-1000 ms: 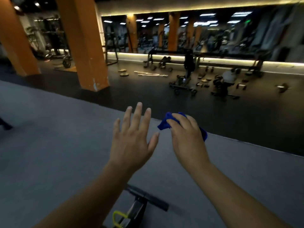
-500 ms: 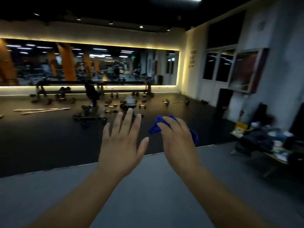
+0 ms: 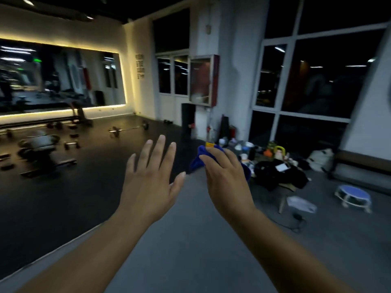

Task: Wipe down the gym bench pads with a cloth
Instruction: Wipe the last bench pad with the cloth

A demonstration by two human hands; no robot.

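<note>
Both hands up in front, held apart, nothing between them. Left hand (image 3: 148, 182) is flat & spread, fingers straight, back to the camera, holding nothing. Prob just out for balance, or free to steady a pad. Right hand (image 3: 226, 180) is curled round the blue cloth (image 3: 197, 160), which is bunched into a wad & pokes out past the fingertips on the side toward the left hand. Bunching stops it trailing while carried, I'd say. Small orange-yellow bit right above the cloth: tag or sth behind it, can't tell.

So the cloth's in the air, in the right hand, not on any pad. No bench within reach. Far off to the left of the left hand, on the dark floor (image 3: 63, 197), a low dark bench (image 3: 42, 142) w/ dumbbells (image 3: 72, 144) scattered round it. Looks the nearest candidate, tho dim & blurry. Beyond the right hand, a low desk (image 3: 285, 185) heaped w/ bottles, bags & dark clothing. Further right, a blue-topped stool (image 3: 353, 194) on the grey mat (image 3: 190, 250), which also runs under both forearms.

Step in hand, my read: carrying the cloth, looking for a bench. Wiping not yet begun as far as this shows. Next: get close to a pad & flatten the cloth for more contact.
</note>
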